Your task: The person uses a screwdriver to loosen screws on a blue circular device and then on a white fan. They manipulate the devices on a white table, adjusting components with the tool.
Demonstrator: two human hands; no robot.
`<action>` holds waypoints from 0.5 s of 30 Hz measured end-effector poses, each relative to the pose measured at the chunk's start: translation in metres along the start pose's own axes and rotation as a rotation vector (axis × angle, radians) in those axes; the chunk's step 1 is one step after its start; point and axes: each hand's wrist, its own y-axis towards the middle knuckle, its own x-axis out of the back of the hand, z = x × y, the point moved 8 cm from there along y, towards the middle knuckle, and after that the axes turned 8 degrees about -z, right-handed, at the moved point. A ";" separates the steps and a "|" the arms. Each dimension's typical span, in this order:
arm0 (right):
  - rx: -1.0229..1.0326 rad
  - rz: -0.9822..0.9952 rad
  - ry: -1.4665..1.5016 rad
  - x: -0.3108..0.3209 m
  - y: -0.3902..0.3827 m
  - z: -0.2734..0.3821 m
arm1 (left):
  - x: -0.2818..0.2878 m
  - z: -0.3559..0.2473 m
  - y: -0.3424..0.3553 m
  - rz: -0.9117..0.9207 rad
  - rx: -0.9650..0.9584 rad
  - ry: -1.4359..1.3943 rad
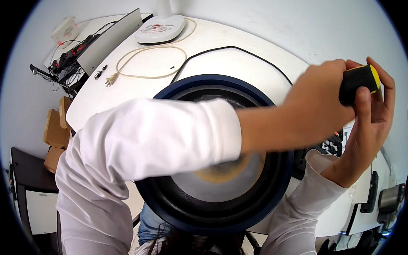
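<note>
My left arm, in a white sleeve, reaches across to the right over a wide round dish-shaped thing (225,219) with a dark blue rim, a black inner wall and a grey and tan middle. At the far right my left hand (317,103), slightly blurred, is closed at the left end of a small black block with a yellow end (359,82). My right hand (372,117) holds the same block from the right, its thumb on the near side and fingers behind. The block is raised above the table. My left fingertips are mostly hidden.
On the white table (214,37) stand a white round pedestal base (160,30), a beige cord with plug (111,79) and a black cord (232,47). Cardboard boxes (55,129) and a dark cabinet (35,178) are at left. Electronics and cables (332,145) lie right.
</note>
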 end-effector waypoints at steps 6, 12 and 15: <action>0.225 -0.003 -0.043 -0.002 -0.008 0.010 | -0.006 -0.005 0.003 0.401 0.027 0.001; 0.184 0.174 0.052 -0.016 -0.004 0.021 | -0.025 -0.006 -0.002 0.726 0.046 -0.039; 0.143 0.348 0.098 -0.010 -0.010 0.016 | -0.032 0.008 -0.018 1.012 0.311 0.002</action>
